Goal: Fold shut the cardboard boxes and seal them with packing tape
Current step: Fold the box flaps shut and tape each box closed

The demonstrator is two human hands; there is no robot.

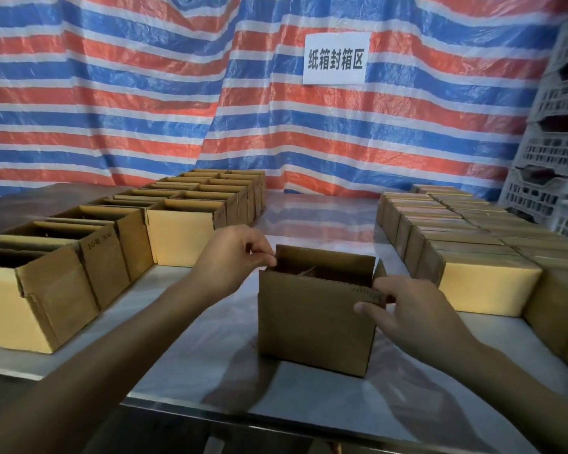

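Two hands on one open box (309,326), left hand (233,257) pinched far flap (328,261), right hand (410,311) gripped near-right rim (366,293)

I see a pale, glossy table (309,381) filling the lower half of the frame, its near edge at the bottom. On it, at lower centre, stands a single box (312,319) with its top open. Rows of open boxes (181,237) run up the left side, and rows of closed boxes (486,283) sit tightly packed along the right.
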